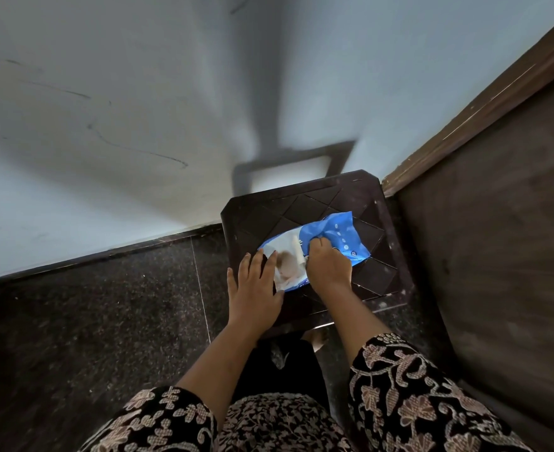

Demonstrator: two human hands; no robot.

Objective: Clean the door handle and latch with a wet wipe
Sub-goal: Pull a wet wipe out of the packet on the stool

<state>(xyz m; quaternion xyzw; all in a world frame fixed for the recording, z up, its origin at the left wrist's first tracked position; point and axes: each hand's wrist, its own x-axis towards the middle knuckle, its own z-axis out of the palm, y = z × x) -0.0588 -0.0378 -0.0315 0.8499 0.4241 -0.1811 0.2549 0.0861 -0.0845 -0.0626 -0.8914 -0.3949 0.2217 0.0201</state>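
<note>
A blue wet-wipe pack (337, 236) lies on a dark plastic stool (269, 216). My left hand (256, 288) rests flat on the pack's near left end, fingers spread, pressing it down. My right hand (326, 265) is over the pack's middle, its fingers pinched at the white opening (297, 252). Whether a wipe is between the fingers cannot be made out. The door handle and latch are out of view.
A brown wooden door (497, 243) and its frame (465, 125) rise at the right, close to the stool. A pale blue wall (122, 125) stands behind. Dark speckled floor tiles (89, 321) spread to the left.
</note>
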